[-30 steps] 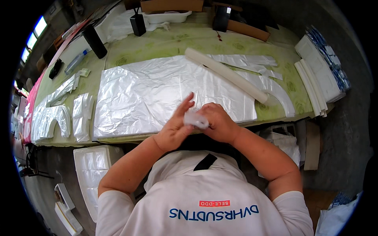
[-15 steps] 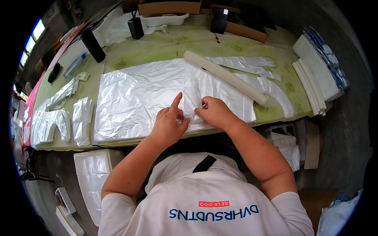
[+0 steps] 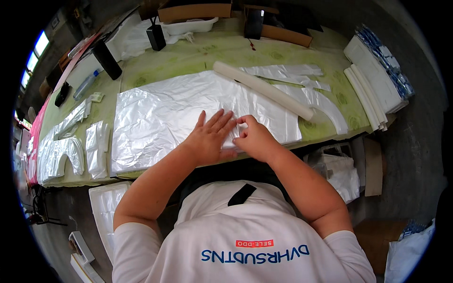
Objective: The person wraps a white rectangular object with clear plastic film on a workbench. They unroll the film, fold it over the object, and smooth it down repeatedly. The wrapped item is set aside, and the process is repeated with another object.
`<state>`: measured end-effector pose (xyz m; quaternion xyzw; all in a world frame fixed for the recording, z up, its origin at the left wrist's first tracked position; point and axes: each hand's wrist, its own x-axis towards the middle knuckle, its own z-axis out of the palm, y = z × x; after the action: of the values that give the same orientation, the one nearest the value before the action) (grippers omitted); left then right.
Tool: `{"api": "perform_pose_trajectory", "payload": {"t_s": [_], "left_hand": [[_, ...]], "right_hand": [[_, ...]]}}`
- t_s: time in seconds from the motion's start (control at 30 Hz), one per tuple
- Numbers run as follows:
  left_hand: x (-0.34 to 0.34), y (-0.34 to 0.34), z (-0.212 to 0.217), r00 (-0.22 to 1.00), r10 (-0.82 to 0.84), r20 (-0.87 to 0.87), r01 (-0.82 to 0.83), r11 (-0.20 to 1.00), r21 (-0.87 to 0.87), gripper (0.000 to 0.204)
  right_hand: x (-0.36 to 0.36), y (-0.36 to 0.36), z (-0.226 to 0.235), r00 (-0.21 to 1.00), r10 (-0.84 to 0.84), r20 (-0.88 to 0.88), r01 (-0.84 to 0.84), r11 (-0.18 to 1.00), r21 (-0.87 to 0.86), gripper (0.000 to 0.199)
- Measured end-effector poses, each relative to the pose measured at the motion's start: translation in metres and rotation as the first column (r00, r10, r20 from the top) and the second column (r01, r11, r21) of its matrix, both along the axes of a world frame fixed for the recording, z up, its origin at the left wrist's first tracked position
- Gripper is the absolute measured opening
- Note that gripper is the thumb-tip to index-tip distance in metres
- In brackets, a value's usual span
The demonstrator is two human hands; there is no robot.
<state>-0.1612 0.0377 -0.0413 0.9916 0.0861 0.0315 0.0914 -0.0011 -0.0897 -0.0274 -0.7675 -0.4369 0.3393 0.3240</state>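
Note:
A wide stack of shiny, translucent white plastic sheets [image 3: 155, 118] lies along the near edge of the table. My left hand [image 3: 210, 137] rests palm down on the stack, its fingers stretched out and slightly spread. Close beside its fingertips, my right hand [image 3: 255, 139] is curled with thumb and forefinger bent in, pinching the top plastic sheet; the exact grip is partly hidden by the fingers. A long cream tube [image 3: 264, 89] lies slantwise across the right part of the stack.
Folded plastic bags [image 3: 96, 148] and cut plastic pieces [image 3: 61, 151] lie at the left. Plastic strips [image 3: 325, 104] curve beyond the tube. A black cylinder [image 3: 106, 60], a bottle [image 3: 86, 86] and a black box [image 3: 155, 37] stand farther back. White rolls [image 3: 365, 96] lie at the right edge.
My left hand has gone from a raised, pointing forefinger to lying flat with fingers spread, nearer my right hand. The raised fold in the plastic between the hands has flattened. My right hand stays pinched.

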Motion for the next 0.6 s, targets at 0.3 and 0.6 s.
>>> {"api": "perform_pose_trajectory", "payload": {"t_s": [0.3, 0.6], "left_hand": [[-0.014, -0.020, 0.008, 0.982, -0.191, -0.005, 0.191, 0.981, -0.039, 0.095], [-0.002, -0.008, -0.012, 0.893, 0.241, 0.380, -0.086, 0.921, -0.381, 0.032]], "right_hand": [[0.006, -0.053, -0.009, 0.834, -0.031, 0.551, -0.357, 0.732, 0.581, 0.039], [0.032, -0.030, -0.013, 0.802, 0.229, 0.552, -0.429, 0.864, 0.265, 0.043]]}}
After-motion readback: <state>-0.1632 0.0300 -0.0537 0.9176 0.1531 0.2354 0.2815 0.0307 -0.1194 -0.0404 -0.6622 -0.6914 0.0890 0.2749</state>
